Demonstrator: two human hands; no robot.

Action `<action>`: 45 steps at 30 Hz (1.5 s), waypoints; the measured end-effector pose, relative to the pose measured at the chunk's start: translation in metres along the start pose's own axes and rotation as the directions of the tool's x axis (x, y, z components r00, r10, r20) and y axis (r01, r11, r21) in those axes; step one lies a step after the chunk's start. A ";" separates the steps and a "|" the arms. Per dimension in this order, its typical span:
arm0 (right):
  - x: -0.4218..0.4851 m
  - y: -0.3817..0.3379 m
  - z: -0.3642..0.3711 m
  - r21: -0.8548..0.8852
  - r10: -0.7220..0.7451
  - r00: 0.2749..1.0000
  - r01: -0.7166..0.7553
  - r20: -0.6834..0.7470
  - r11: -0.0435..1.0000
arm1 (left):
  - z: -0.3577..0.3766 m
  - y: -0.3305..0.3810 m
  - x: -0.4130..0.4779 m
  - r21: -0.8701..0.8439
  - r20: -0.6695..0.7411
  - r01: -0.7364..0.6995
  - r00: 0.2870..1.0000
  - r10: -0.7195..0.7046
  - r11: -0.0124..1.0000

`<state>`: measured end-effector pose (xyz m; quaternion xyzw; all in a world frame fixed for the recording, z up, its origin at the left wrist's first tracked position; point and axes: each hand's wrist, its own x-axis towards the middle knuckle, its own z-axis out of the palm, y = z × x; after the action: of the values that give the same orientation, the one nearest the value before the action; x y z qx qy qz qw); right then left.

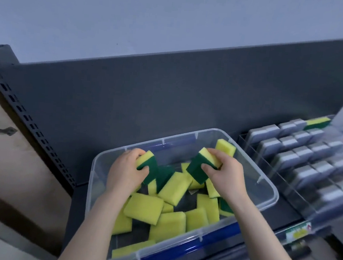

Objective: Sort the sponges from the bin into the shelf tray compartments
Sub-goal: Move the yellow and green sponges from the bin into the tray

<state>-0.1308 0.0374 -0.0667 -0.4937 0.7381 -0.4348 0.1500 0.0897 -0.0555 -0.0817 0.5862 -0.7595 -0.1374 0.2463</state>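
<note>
A clear plastic bin (268, 190) stands on the dark shelf and holds several yellow sponges with green scouring pads (144, 208). My left hand (125, 172) grips one yellow-and-green sponge (148, 165) above the bin's left side. My right hand (225, 176) grips another yellow-and-green sponge (198, 169) above the bin's middle. To the right lies the clear shelf tray (251, 150), its compartments filled with rows of grey sponges (305, 159). One yellow-and-green sponge (318, 122) sits at the tray's far end.
A dark metal back panel (168, 101) rises behind the bin. A perforated shelf upright (35, 129) runs down the left, with a brown cardboard box (4, 157) beside it. A price label strip (298, 232) lines the shelf's front edge at the right.
</note>
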 end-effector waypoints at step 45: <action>-0.003 0.229 -0.382 0.149 0.080 0.959 -0.040 -0.272 0.988 | 0.163 0.441 -0.111 -0.344 -0.194 -0.176 0.974 0.114 0.922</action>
<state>-0.5149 0.2593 -0.0281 -0.3935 0.7334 -0.5464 0.0932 -0.3387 0.1592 -0.0230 0.4828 -0.7393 -0.2043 0.4225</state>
